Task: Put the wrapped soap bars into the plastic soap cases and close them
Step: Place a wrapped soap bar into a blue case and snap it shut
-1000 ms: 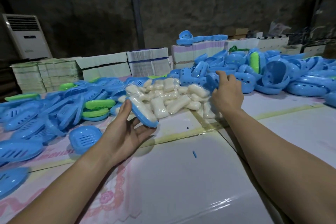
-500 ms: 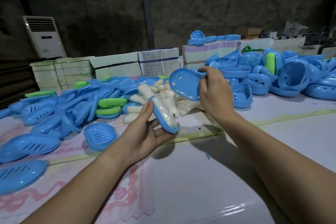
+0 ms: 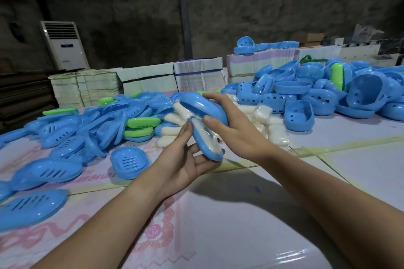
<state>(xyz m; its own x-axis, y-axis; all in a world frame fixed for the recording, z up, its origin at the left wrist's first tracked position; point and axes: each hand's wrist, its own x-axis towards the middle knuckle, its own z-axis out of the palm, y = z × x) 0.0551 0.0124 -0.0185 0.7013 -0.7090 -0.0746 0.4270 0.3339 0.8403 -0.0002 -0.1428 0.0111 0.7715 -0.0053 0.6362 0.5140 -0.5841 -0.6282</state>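
Observation:
My left hand (image 3: 182, 162) holds a flat blue case tray (image 3: 202, 145) tilted on edge, with a wrapped white soap bar (image 3: 207, 135) lying in it. My right hand (image 3: 235, 124) grips a deep blue case half (image 3: 203, 108) and holds it over the tray's upper end, the two parts touching there and gaping below. A heap of wrapped soap bars (image 3: 262, 116) lies on the table just behind my hands.
Flat blue and green trays (image 3: 91, 124) are piled at the left, one loose tray (image 3: 129, 161) near my left wrist. Deep blue case halves (image 3: 328, 91) are heaped at the right. Stacked cartons (image 3: 153, 78) line the table's far side.
My right hand brought the deep blue half from above the soap heap down onto the tray in my left hand. The camera view moved closer.

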